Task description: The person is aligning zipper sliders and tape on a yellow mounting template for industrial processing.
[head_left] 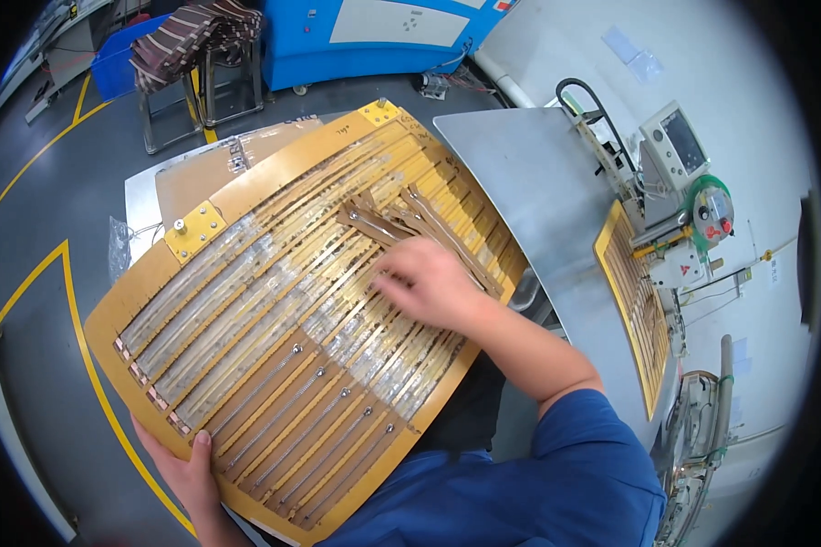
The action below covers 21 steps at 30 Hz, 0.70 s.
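A large yellow-brown slotted template board (119, 292) lies tilted in front of me. My left hand (192, 469) grips its lower-left edge, thumb on top and the other fingers partly hidden below. In the slots nearest me sit several brown zippers (315, 428) with metal teeth and pulls. A loose bunch of brown zippers (379, 221) rests on the upper part of the board. Just beside that bunch, my right hand (429, 284) hovers over the middle slots with its fingers curled together. Whatever is between those fingertips, if anything, is hidden.
At the right stands a grey metal table (511, 173) with a sewing machine (693, 246), its control screen (680, 137) and a second slotted board (634, 301). Cardboard (192, 187) lies behind my board. Farther back are a blue machine (292, 46) and striped fabric on a stool (192, 41).
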### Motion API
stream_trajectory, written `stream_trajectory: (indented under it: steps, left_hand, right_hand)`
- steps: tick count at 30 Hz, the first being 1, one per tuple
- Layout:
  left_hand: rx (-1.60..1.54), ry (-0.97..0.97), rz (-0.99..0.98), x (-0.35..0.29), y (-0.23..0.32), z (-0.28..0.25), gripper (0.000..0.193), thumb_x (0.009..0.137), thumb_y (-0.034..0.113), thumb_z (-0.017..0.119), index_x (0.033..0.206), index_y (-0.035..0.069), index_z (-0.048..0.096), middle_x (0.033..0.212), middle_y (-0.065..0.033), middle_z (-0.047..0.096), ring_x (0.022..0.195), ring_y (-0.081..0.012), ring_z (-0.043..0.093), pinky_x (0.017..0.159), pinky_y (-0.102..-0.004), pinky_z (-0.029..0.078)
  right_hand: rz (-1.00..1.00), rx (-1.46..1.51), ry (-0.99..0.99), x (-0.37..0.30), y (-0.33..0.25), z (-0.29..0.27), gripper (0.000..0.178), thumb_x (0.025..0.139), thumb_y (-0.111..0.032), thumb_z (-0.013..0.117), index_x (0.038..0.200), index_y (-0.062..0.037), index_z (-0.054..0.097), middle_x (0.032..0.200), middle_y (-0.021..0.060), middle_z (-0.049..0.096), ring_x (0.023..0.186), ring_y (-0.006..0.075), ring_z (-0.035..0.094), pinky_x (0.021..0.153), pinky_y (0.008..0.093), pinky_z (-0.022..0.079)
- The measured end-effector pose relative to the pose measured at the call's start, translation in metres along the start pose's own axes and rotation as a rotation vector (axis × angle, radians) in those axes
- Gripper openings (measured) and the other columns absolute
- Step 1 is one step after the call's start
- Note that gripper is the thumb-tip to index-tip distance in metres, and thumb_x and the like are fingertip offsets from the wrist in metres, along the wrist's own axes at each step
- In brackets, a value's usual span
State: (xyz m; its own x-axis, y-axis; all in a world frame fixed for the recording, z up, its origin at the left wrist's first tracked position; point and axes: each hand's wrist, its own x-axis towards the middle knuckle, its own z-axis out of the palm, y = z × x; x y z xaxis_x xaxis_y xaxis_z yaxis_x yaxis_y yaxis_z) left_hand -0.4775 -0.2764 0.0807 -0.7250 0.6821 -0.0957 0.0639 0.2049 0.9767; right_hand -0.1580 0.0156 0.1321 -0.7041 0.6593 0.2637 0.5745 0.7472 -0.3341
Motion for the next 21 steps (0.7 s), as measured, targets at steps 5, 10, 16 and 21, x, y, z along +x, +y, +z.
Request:
stream_trajectory:
  steps: [5, 10, 16, 21]
  left_hand:
    - [-0.014, -0.002, 0.010, 0.000, 0.000, 0.002, 0.098, 0.082, 0.001, 0.069, 0.167, -0.001, 0.020, 0.159, -0.0194, 0.041, 0.142, -0.0289, 0.045, 0.122, -0.0397, 0.032]
    - [-0.015, -0.010, 0.021, 0.000, 0.001, 0.001, 0.098, 0.083, 0.001, 0.069, 0.167, -0.002, 0.020, 0.159, -0.0191, 0.041, 0.142, -0.0287, 0.045, 0.123, -0.0393, 0.032]
    - [-0.006, -0.008, 0.009, 0.001, 0.002, 0.002, 0.096, 0.084, 0.000, 0.069, 0.167, -0.003, 0.020, 0.160, -0.0190, 0.041, 0.143, -0.0286, 0.044, 0.122, -0.0390, 0.032]
    - [-0.056, -0.028, 0.025, 0.001, 0.000, 0.001, 0.097, 0.084, -0.001, 0.070, 0.167, -0.003, 0.020, 0.161, -0.0187, 0.040, 0.143, -0.0283, 0.044, 0.123, -0.0390, 0.032]
  right_hand:
    - [0.416, -0.171, -0.005, -0.033, 0.038, -0.040, 0.023, 0.088, -0.018, 0.074, 0.106, -0.0035, 0.073, 0.103, 0.0151, 0.072, 0.106, 0.0357, 0.069, 0.093, 0.0445, 0.056]
    - [0.556, -0.223, -0.179, -0.047, 0.051, -0.056, 0.025, 0.092, -0.016, 0.066, 0.111, -0.0024, 0.074, 0.103, 0.0205, 0.074, 0.100, 0.0397, 0.071, 0.091, 0.0480, 0.057]
    - [0.576, -0.226, -0.184, -0.046, 0.055, -0.064, 0.020, 0.096, -0.016, 0.063, 0.108, -0.0023, 0.074, 0.093, 0.0206, 0.075, 0.092, 0.0410, 0.072, 0.085, 0.0489, 0.058]
    - [0.626, 0.022, -0.158, -0.049, 0.054, -0.072, 0.022, 0.090, -0.009, 0.076, 0.109, -0.0036, 0.067, 0.080, 0.0145, 0.072, 0.078, 0.0335, 0.071, 0.072, 0.0437, 0.055]
